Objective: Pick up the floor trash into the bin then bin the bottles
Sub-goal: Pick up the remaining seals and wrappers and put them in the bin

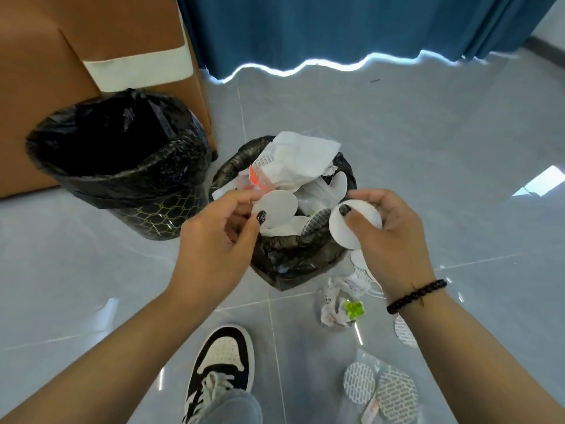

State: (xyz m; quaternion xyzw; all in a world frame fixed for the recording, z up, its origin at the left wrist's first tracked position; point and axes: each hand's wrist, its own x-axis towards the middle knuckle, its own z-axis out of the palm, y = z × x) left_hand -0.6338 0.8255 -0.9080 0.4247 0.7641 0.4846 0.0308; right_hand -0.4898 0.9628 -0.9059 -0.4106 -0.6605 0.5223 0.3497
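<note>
Over full bin, discs in both hands' grip

1. The taller bin shows a gold lattice pattern on black, under a black liner.
2. The discs on the floor are silvery with rows of fine print, perhaps lettering.
3. The held disc is plain white.
4. The shoe is black and cream.
5. The curtain is deep blue; the box is tan.
6. A bright green scrap lies in the crumpled white paper.
</note>
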